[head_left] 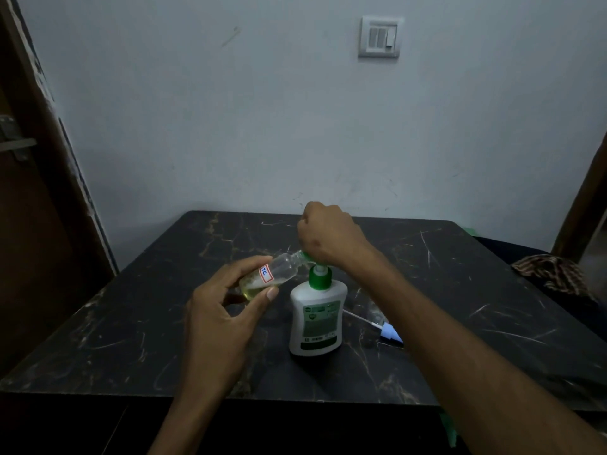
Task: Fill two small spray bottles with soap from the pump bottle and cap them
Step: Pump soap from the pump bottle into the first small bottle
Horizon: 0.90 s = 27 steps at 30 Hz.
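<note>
Closest to the viewer, two bare forearms reach out over the near edge of a black marble-patterned table [131, 323]. The left hand [220, 310] holds a small clear spray bottle [269, 274], fingers and thumb curled round its lower half; the bottle is uncapped and tilted, its open neck pointing up and to the right so that it meets the green spout of the pump bottle [317, 318]. A shallow pool of yellowish soap sits in the bottle's low end, and a white sticker with a red border and blue writing faces up. The right hand [328, 234] is bunched into a fist on top of the pump head, pressing on it, with the green collar and white stem showing just beneath. The pump bottle itself stands upright near the middle of the table, white with a green label. Just to its right, partly under the right forearm, lies a pale blue spray cap [391, 333] with its thin white dip tube stretched out toward the pump bottle. Beside it something clear is too dim to make out. A patterned cloth [551, 274] lies past the table's right edge, and a white switch plate [380, 37] is on the wall behind.
</note>
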{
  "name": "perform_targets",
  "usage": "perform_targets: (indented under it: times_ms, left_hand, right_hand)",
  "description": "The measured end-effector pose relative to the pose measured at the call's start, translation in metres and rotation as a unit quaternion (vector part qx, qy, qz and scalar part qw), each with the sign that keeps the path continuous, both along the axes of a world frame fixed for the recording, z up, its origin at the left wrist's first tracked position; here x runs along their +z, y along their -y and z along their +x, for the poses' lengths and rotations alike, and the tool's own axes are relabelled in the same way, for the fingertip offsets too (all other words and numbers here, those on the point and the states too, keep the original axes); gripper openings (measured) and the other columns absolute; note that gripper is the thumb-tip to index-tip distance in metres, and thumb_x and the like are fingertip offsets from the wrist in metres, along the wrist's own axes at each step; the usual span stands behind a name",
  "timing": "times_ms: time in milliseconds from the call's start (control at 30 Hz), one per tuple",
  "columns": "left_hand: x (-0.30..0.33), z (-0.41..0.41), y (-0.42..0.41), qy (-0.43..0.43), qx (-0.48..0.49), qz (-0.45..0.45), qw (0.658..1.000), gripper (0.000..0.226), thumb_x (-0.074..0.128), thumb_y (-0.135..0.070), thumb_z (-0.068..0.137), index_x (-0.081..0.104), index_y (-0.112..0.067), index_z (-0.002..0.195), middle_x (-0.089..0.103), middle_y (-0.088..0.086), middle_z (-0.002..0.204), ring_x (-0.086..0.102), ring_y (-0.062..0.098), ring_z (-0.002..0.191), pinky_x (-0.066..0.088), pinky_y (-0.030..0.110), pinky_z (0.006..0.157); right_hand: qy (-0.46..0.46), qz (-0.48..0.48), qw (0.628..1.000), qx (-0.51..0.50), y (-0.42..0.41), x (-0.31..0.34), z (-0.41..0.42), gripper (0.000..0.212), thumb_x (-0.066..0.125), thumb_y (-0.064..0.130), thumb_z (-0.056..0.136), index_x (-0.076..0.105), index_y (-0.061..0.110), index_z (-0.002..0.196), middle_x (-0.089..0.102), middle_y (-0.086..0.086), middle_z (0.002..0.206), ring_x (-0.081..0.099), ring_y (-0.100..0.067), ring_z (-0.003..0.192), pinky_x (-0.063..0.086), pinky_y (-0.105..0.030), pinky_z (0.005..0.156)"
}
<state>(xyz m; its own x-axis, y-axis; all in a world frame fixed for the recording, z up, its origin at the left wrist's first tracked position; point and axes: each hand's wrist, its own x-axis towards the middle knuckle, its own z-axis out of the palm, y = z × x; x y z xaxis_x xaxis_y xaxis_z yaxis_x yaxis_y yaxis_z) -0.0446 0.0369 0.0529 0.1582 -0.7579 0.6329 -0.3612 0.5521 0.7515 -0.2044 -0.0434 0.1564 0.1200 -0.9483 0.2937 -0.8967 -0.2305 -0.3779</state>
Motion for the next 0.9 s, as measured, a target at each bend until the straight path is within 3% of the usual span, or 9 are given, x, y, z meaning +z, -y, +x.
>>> perform_targets:
  times_ms: [100, 300, 433, 633, 800, 900]
  left_hand:
    - [-0.0011, -0.0004, -0.0002, -0.003, 0.000, 0.008, 1.000, 0.042, 0.084, -0.001, 0.086, 0.079, -0.028, 0.118, 0.080, -0.015, 0.115, 0.076, 0.009, 0.107, 0.063, 0.046, 0.091]
    - [0.0035, -0.0009, -0.0027, -0.003, -0.001, 0.005, 1.000, 0.042, 0.084, -0.002, 0.086, 0.079, -0.029, 0.118, 0.079, -0.018, 0.116, 0.075, 0.005, 0.108, 0.062, 0.039, 0.091]
    - [0.0024, -0.0002, -0.0017, 0.000, 0.004, 0.009, 1.000, 0.042, 0.084, -0.003, 0.086, 0.079, -0.028, 0.119, 0.079, -0.017, 0.116, 0.074, 0.003, 0.109, 0.062, 0.038, 0.092]
    - [0.0037, -0.0001, -0.0042, 0.005, 0.006, 0.010, 1.000, 0.042, 0.084, -0.006, 0.087, 0.079, -0.030, 0.121, 0.079, -0.021, 0.117, 0.074, 0.001, 0.109, 0.062, 0.035, 0.092]
    - [0.0019, 0.0005, -0.0027, 0.007, 0.010, 0.023, 1.000, 0.041, 0.086, -0.008, 0.086, 0.080, -0.032, 0.119, 0.079, -0.020, 0.116, 0.075, 0.004, 0.109, 0.061, 0.046, 0.096]
    - [0.0033, 0.0010, -0.0049, 0.025, 0.018, 0.030, 0.999, 0.042, 0.086, -0.012, 0.086, 0.079, -0.038, 0.119, 0.078, -0.024, 0.116, 0.073, 0.005, 0.112, 0.059, 0.043, 0.098]
  right_hand:
    - [0.020, 0.031, 0.999, -0.006, -0.0013, -0.0046, 0.0010, 0.020, 0.046, 0.023, 0.100, 0.053, 0.011, 0.114, 0.053, -0.004, 0.096, 0.053, -0.023, 0.086, 0.043, -0.035, 0.070]
    - [-0.008, -0.013, 1.000, -0.001, -0.0016, 0.0025, 0.0009, 0.018, 0.044, 0.026, 0.101, 0.052, 0.012, 0.109, 0.052, -0.002, 0.092, 0.050, -0.019, 0.079, 0.038, -0.035, 0.067]
    - [0.017, 0.027, 0.999, -0.014, -0.0026, -0.0029, 0.0007, 0.023, 0.047, 0.023, 0.098, 0.053, 0.011, 0.117, 0.052, -0.004, 0.097, 0.053, -0.023, 0.088, 0.043, -0.035, 0.071]
    - [-0.003, -0.008, 1.000, 0.002, -0.0038, 0.0032, -0.0003, 0.014, 0.045, 0.026, 0.100, 0.050, 0.014, 0.106, 0.055, -0.003, 0.095, 0.053, -0.020, 0.082, 0.041, -0.034, 0.068]
    - [0.024, 0.034, 0.999, -0.011, -0.0042, -0.0022, 0.0003, 0.019, 0.047, 0.023, 0.099, 0.053, 0.012, 0.113, 0.051, -0.004, 0.095, 0.052, -0.022, 0.085, 0.043, -0.035, 0.070]
    - [0.012, 0.021, 1.000, -0.002, -0.0070, 0.0000, -0.0008, 0.012, 0.047, 0.023, 0.099, 0.049, 0.014, 0.106, 0.049, -0.001, 0.090, 0.048, -0.018, 0.078, 0.038, -0.033, 0.067]
